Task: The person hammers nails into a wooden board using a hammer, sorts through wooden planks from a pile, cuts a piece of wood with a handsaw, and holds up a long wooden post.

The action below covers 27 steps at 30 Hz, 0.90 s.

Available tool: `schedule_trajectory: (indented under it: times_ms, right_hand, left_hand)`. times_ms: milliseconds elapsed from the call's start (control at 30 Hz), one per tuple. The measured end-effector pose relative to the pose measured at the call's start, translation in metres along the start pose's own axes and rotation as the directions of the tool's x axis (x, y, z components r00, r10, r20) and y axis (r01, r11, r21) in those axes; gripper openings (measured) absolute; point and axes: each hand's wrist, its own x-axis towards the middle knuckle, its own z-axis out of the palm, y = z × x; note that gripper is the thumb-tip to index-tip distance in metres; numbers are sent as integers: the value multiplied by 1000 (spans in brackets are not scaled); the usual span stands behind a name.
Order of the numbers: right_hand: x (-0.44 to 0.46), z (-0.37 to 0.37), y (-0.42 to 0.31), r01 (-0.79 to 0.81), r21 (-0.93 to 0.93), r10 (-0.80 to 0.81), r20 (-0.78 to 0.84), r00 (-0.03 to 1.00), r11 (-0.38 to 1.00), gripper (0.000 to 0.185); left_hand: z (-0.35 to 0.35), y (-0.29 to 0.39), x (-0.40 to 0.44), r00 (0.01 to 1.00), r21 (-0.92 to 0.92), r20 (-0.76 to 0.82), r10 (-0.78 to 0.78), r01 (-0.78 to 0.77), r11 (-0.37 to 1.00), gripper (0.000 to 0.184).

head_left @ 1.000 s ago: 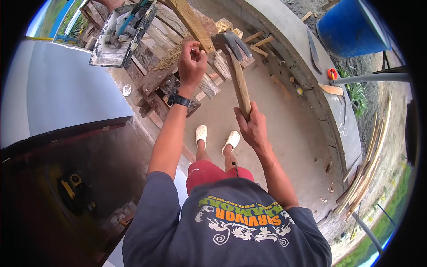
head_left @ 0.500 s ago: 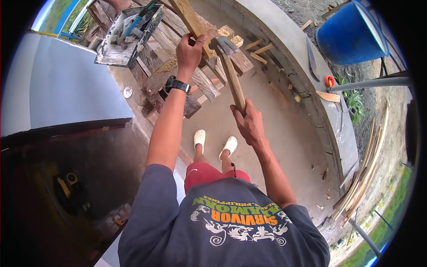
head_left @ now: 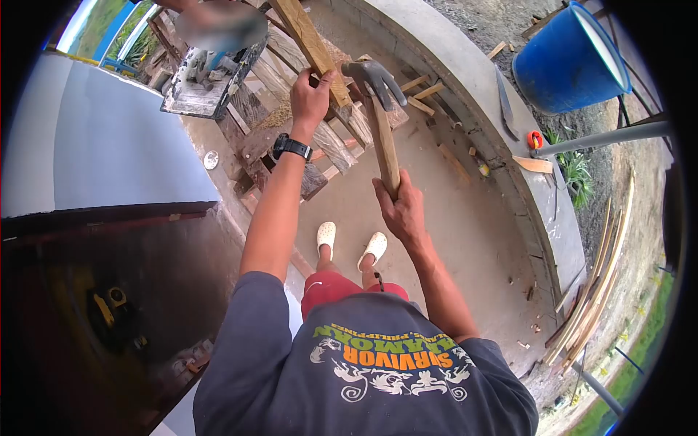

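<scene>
Hammer [head_left: 384,138] and plank [head_left: 311,43] are the things in hand, both held over the slatted table [head_left: 335,151]. The right hand [head_left: 404,211] has its grip wrapped firmly round the lower handle; the left hand [head_left: 308,103] has its grip closed on the plank's edge near the closer end. Whether that end rests on the slats, I cannot tell.

The hammer head sits just beside the plank and near the left fingers, so a stray stroke could catch them. The left hold looks like an edge hold, and the plank could twist or slip if struck off centre. The slats look rough and uneven, which could let wood rock.

Counted: one hammer, one plank held, one tray [head_left: 182,100] of tools on the far left, one blue bucket [head_left: 563,62], one long blade [head_left: 507,103] and one orange roll [head_left: 534,139] at the ledge, two pale clogs [head_left: 326,237]. Three short offcuts [head_left: 420,106] lie beyond the table; the long strips [head_left: 600,283] at right overlap too much to count. One co-worker [head_left: 222,25] is blurred at top left.
</scene>
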Motion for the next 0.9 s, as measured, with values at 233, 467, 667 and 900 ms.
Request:
schedule_trajectory:
  times_ms: [233, 467, 667, 900]
  right_hand:
    - [6, 16, 49, -6, -57, 7, 3, 1000, 998, 30]
    - [0, 16, 41, 140, 31, -136, -102, 985, 990, 31]
    - [-2, 11, 28, -2, -25, 1, -20, 1000, 1000, 36]
    - [17, 6, 33, 7, -178, -3, 24, 1000, 984, 32]
  left_hand:
    - [3, -2, -2, 999, 34, -5, 43, -42, 999, 58]
    - [2, -6, 1, 1000, 62, -28, 4, -3, 998, 58]
    - [-2, 5, -3, 1000, 60, -1, -10, 10, 998, 53]
    - [-4, 6, -3, 998, 86, 10, -54, 53, 995, 56]
